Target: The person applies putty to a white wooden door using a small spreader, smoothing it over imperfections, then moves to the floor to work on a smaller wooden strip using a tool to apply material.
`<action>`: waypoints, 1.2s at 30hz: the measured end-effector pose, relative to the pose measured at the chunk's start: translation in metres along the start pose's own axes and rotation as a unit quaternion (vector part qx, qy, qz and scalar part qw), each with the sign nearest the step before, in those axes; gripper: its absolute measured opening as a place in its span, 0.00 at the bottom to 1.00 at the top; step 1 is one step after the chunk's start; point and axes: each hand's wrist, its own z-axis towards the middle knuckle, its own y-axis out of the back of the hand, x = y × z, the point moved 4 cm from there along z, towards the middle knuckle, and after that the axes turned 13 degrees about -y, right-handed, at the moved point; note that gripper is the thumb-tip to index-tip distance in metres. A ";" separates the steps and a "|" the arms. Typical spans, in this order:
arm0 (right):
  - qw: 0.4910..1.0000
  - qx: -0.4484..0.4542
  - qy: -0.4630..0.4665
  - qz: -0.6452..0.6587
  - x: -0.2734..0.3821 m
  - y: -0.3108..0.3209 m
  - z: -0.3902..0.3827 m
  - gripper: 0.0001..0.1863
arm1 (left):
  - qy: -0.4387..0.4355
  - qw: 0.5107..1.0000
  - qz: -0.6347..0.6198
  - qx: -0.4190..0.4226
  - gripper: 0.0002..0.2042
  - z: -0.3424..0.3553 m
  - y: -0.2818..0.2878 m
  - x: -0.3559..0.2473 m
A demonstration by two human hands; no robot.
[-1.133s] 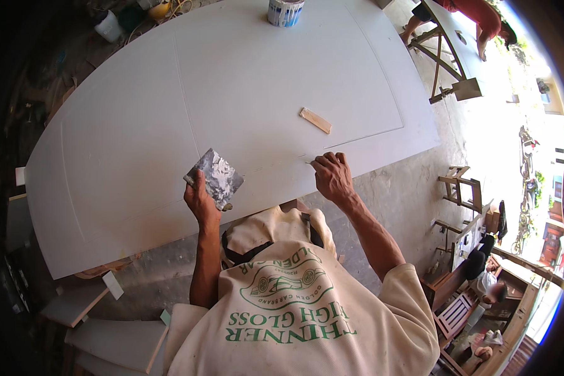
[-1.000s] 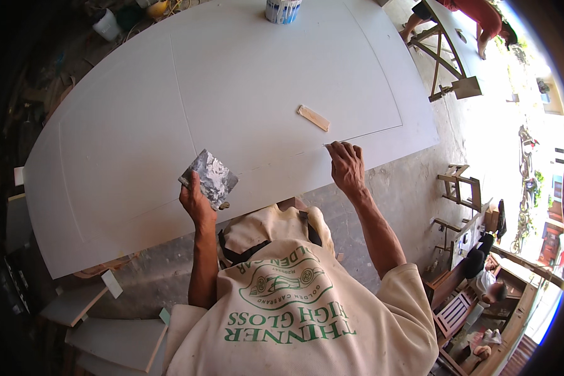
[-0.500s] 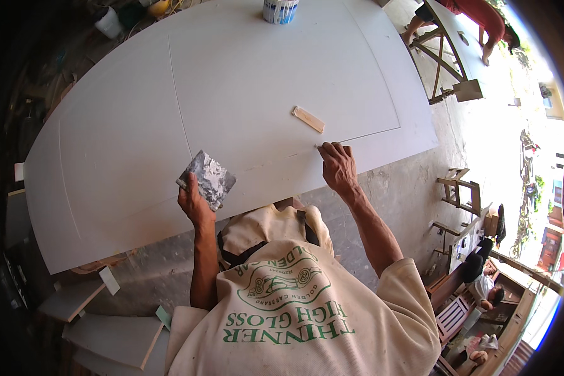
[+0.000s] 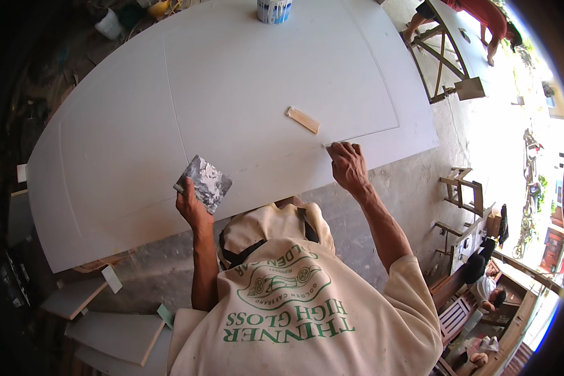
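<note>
A large pale grey panel point(image 4: 119, 125) with thin grooves lies in front of me. My left hand point(image 4: 193, 205) grips a square putty board point(image 4: 207, 183) by its near left edge, with white putty smeared on its grey face. My right hand point(image 4: 348, 165) is closed, its fingertips at the panel's surface near the right end of the front groove. A thin pale tip pokes out by the fingers, but what they hold is mostly hidden. Just beyond that hand lies a short flat strip of wood point(image 4: 303, 120), touched by neither hand.
A blue and white tub point(image 4: 274, 10) with drips stands at the panel's far edge. Grey boards point(image 4: 116, 335) lie at the lower left. To the right are a wooden stool point(image 4: 462, 188) and a person in red point(image 4: 482, 19) bending over another panel. Another person point(image 4: 484, 289) is at the lower right.
My right hand has slid a little to the right along the panel. My left hand, with the putty board, has shifted slightly left and nearer to me.
</note>
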 end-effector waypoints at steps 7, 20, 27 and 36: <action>0.996 -0.057 -0.056 0.038 0.055 -0.027 0.011 0.10 | 0.013 0.997 -0.035 0.067 0.16 -0.010 -0.016 0.010; 0.667 0.247 -0.254 0.656 0.109 -0.035 0.033 0.13 | 0.242 0.921 -0.140 0.272 0.18 -0.100 -0.091 0.023; 0.985 -0.087 -0.059 0.135 0.042 -0.044 0.082 0.23 | 0.186 0.957 -0.186 0.123 0.21 -0.084 -0.017 0.018; 0.975 0.052 0.018 0.213 0.043 -0.057 0.105 0.08 | 0.083 0.970 -0.217 -0.070 0.22 -0.076 0.102 -0.010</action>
